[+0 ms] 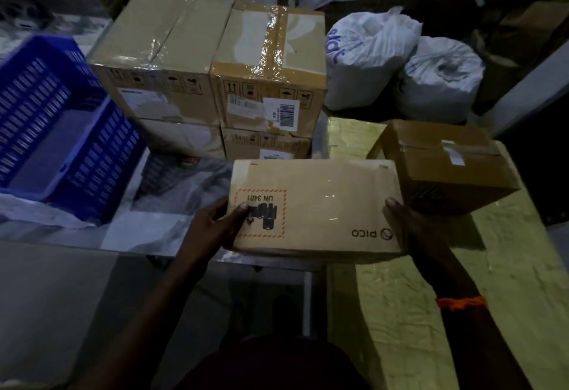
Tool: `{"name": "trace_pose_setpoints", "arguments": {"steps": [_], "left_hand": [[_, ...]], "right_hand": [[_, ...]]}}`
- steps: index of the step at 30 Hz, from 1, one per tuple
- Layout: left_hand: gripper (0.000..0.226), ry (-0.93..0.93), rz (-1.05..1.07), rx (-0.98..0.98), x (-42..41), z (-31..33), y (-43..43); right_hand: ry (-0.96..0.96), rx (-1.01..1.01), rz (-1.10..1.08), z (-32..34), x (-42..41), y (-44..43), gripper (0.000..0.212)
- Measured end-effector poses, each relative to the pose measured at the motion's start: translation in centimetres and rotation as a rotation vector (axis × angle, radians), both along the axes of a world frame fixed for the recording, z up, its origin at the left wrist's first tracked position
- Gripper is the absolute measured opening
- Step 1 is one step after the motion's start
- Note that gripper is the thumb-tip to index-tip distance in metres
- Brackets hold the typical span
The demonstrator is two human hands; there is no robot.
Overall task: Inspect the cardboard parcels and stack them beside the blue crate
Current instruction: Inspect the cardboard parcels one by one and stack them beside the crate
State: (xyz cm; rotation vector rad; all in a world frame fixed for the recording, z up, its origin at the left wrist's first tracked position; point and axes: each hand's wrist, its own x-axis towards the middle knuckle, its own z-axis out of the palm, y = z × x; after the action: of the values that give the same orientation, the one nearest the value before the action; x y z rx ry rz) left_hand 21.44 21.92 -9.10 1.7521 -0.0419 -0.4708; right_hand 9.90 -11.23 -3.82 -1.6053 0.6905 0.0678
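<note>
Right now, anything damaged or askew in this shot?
The held parcel reads upside down from here: PICO print and UN 3481 label are inverted. The blue crate looks tipped. On the stack, the top right box has wrinkled tape and torn-looking labels.

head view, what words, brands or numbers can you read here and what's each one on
"UN 3481": red-bordered battery label on the held parcel, upside down in view.
"PICO": brand print on the same parcel, upside down too.
Barcode sticker on the top right stacked box: digits too small to read.
Blue lettering on the white sack: partly folded away, unreadable.
</note>
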Motion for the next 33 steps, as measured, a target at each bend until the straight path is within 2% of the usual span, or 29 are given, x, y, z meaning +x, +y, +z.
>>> {"name": "trace_pose_setpoints", "arguments": {"steps": [4, 7, 12, 18, 23, 30, 33], "left_hand": [[0.029, -0.076, 0.039, 0.107, 0.7, 0.6, 3.7], [0.033, -0.028, 0.124, 0.118, 0.8, 0.7, 5.4], [0.037, -0.021, 0.141, 0.160, 0.5, 0.7, 6.3], [0.039, -0.056, 0.149, 0.210, 0.5, 0.2, 6.1], [0.059, -0.002, 0.164, 0.160, 0.5, -0.2, 6.5], [0.019, 0.025, 0.157, 0.082, 3.4, 1.3, 4.9], [0.014, 0.022, 0.169, 0.026, 3.4, 2.0, 4.1]], "right_hand": [[0.046, 0.002, -0.031, -3.4, 1.3, 3.6, 0.027], [0.043, -0.017, -0.006, -5.1, 2.8, 6.0, 0.030], [0.069, -0.065, -0.011, -5.5, 4.7, 6.2, 0.037], [0.099, -0.067, 0.007, -5.3, 6.8, 5.7, 0.036], [0.140, -0.118, 0.014, -6.0, 7.3, 5.7, 0.044], [0.048, -0.215, 0.022, -3.4, 9.9, 5.3, 0.040], [0.036, -0.191, 0.009, -2.7, 10.4, 6.1, 0.039]]}}
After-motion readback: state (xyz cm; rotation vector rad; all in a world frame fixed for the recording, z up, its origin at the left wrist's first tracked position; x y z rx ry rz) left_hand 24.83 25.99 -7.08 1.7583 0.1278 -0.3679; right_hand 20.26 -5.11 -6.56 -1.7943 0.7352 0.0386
